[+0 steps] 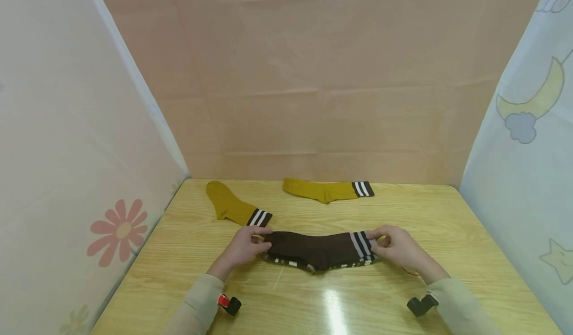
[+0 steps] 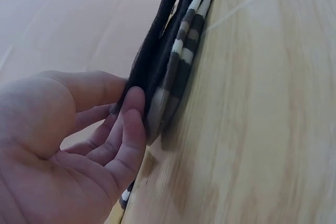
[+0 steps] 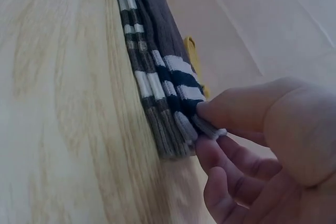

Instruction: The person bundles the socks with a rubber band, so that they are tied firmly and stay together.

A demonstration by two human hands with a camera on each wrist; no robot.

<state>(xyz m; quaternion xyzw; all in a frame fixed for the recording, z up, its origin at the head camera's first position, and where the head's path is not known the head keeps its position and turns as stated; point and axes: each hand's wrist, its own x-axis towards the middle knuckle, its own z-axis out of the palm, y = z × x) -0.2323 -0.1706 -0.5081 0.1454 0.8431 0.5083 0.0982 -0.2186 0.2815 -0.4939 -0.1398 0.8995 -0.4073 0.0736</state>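
A dark brown sock (image 1: 309,245) with grey and black bands at its cuff lies sideways across the middle of the table. Beneath it, striped socks (image 3: 137,45) in brown, black and white form a flat layered stack, mostly covered from above. My left hand (image 1: 248,245) pinches the toe end of the brown sock, thumb on top, as the left wrist view shows. At the opposite end, my right hand (image 1: 394,245) pinches the banded cuff (image 3: 184,82) between thumb and fingers. Layers of the stack show edge-on in both wrist views.
One mustard sock (image 1: 235,206) with a striped cuff lies at the back left, its cuff close to my left hand. Another mustard sock (image 1: 320,191) lies along the table's back edge. Pale wall sheets (image 1: 313,86) enclose the wooden table (image 1: 286,305) on three sides.
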